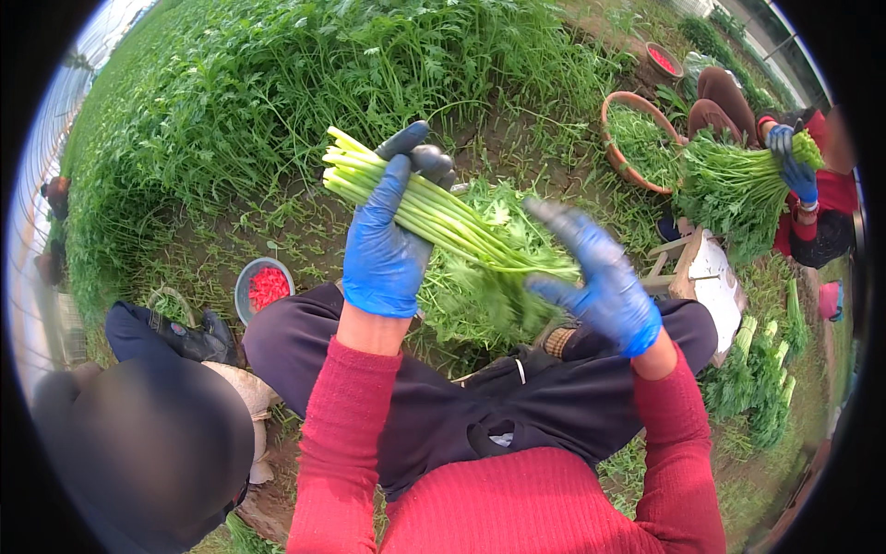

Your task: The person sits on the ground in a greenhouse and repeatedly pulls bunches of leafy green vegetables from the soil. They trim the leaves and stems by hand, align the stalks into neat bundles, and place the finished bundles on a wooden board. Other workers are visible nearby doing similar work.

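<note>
My left hand (385,253), in a blue glove with dark fingertips, grips a bunch of long green-stemmed leafy greens (450,218). The pale stem ends point to the upper left and the leaves hang to the lower right. Gloved the same way, my right hand (602,280) is spread and blurred beside the leafy end. It holds nothing; whether it brushes the leaves I cannot tell. Beneath the bunch lies a heap of loose leafy greens (446,298), between my bent legs. The heap's far side is partly hidden by the bunch.
A grey basin (241,298) of red pieces stands by my left knee. At left sits a co-worker (152,443); at right another person's gloved hand (796,166) holds greens. An orange-rimmed basket (616,156), a wooden stool (685,266) and tied bundles (751,377) lie right. Standing crop (311,90) rises ahead.
</note>
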Demonstrator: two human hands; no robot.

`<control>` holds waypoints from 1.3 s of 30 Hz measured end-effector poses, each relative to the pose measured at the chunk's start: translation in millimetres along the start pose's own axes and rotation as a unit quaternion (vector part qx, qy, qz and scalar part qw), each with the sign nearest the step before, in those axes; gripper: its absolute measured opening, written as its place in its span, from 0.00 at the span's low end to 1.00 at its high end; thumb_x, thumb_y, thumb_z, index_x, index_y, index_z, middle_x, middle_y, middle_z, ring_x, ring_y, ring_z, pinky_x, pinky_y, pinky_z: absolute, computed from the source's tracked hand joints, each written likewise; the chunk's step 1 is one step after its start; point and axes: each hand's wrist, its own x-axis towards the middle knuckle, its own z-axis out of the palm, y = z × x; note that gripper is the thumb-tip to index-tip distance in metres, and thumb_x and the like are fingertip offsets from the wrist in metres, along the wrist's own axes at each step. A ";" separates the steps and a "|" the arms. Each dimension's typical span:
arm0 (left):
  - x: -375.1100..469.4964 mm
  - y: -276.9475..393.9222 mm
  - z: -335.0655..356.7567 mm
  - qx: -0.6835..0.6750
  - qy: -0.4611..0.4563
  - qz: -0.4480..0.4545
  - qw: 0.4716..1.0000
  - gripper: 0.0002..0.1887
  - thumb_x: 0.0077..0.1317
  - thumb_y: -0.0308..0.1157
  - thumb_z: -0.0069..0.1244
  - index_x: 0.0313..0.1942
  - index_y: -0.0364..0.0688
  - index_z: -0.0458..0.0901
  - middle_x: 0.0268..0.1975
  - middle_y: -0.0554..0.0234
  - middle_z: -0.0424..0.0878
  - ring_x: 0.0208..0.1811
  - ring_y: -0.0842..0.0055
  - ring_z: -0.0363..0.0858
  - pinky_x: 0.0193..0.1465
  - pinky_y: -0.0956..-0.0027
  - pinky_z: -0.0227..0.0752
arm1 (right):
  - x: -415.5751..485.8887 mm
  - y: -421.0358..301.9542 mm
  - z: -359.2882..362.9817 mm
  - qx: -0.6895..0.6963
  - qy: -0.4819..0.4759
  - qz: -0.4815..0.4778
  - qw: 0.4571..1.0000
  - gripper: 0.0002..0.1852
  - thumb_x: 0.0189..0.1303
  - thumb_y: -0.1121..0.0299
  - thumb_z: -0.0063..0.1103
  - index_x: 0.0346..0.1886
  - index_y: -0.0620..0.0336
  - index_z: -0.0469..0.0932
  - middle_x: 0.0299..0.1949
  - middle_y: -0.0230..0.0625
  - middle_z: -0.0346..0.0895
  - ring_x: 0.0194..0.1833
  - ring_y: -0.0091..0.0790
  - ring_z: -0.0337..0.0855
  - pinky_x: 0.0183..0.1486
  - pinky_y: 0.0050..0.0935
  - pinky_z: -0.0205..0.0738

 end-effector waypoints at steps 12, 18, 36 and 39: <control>15.8 -6.6 47.7 0.386 -0.076 -0.177 0.902 0.18 0.67 0.33 0.56 0.54 0.36 0.78 0.41 0.63 0.84 0.44 0.76 0.82 0.54 0.68 0.74 | 105.4 -60.8 -78.7 -0.204 -0.079 -0.394 0.893 0.25 0.60 0.51 0.59 0.50 0.63 0.79 0.39 0.50 0.82 0.41 0.49 0.84 0.38 0.43 0.80; 33.4 -6.6 59.6 0.439 -0.174 -0.010 0.881 0.12 0.69 0.32 0.51 0.49 0.36 0.81 0.41 0.57 0.85 0.46 0.71 0.82 0.55 0.65 0.75 | 102.5 -43.1 -75.8 -0.138 -0.091 -0.315 0.935 0.24 0.64 0.51 0.55 0.52 0.62 0.79 0.40 0.47 0.83 0.43 0.48 0.85 0.46 0.42 0.79; -29.2 -14.8 85.5 0.769 -0.609 0.114 0.156 0.17 0.56 0.33 0.49 0.44 0.35 0.82 0.40 0.56 0.80 0.46 0.63 0.80 0.56 0.58 0.73 | 46.3 32.0 -99.0 0.201 0.180 -0.058 0.961 0.19 0.67 0.75 0.55 0.61 0.63 0.76 0.52 0.35 0.82 0.51 0.23 0.80 0.54 0.23 0.73; -42.0 -16.3 79.4 0.741 -0.651 0.136 0.091 0.16 0.56 0.34 0.48 0.41 0.33 0.82 0.37 0.56 0.80 0.43 0.64 0.80 0.55 0.58 0.72 | 41.4 25.0 -79.6 0.197 0.166 -0.164 0.952 0.21 0.64 0.75 0.57 0.61 0.63 0.75 0.55 0.40 0.80 0.54 0.32 0.81 0.58 0.30 0.73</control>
